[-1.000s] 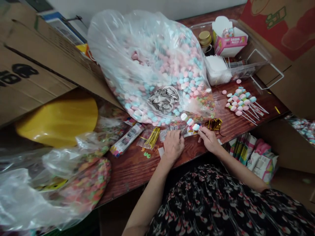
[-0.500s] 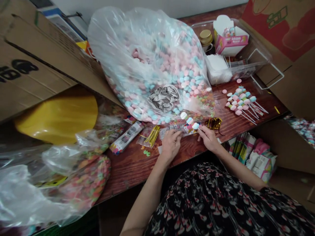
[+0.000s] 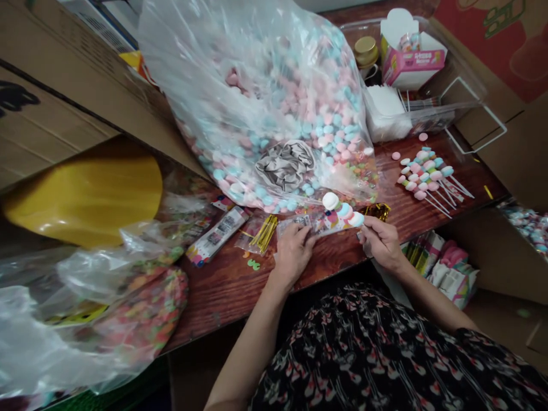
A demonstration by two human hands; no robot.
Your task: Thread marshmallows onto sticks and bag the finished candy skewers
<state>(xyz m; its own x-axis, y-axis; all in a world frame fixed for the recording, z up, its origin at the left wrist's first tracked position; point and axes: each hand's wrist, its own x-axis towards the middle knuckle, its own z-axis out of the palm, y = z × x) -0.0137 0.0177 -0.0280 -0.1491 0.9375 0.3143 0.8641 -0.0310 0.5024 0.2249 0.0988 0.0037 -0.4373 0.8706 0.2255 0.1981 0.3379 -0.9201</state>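
Note:
My right hand (image 3: 382, 242) is closed around the stick end of a marshmallow skewer (image 3: 343, 211). Its white, blue and pink marshmallows point up and to the left. Beneath the skewer lies a clear printed plastic bag (image 3: 325, 224), flat near the table's front edge. The bent fingers of my left hand (image 3: 294, 251) are closed on the left part of this bag, partly hiding it. Gold twist ties (image 3: 265, 233) lie to the left of that hand, with a few green gummy pieces (image 3: 253, 264) close by.
Behind my hands a big clear bag of marshmallows (image 3: 295, 103) fills the wooden table (image 3: 222, 302). Finished marshmallow skewers (image 3: 423, 174) lie to the right, below a clear plastic bin (image 3: 460, 105). A bag of gummies (image 3: 158, 308) sits at the left, beside cardboard boxes (image 3: 85, 103).
My right hand has moved right and nearer to me with the marshmallow skewer, which now looks larger. My left hand stays on the plastic bag. The whole view has shifted slightly.

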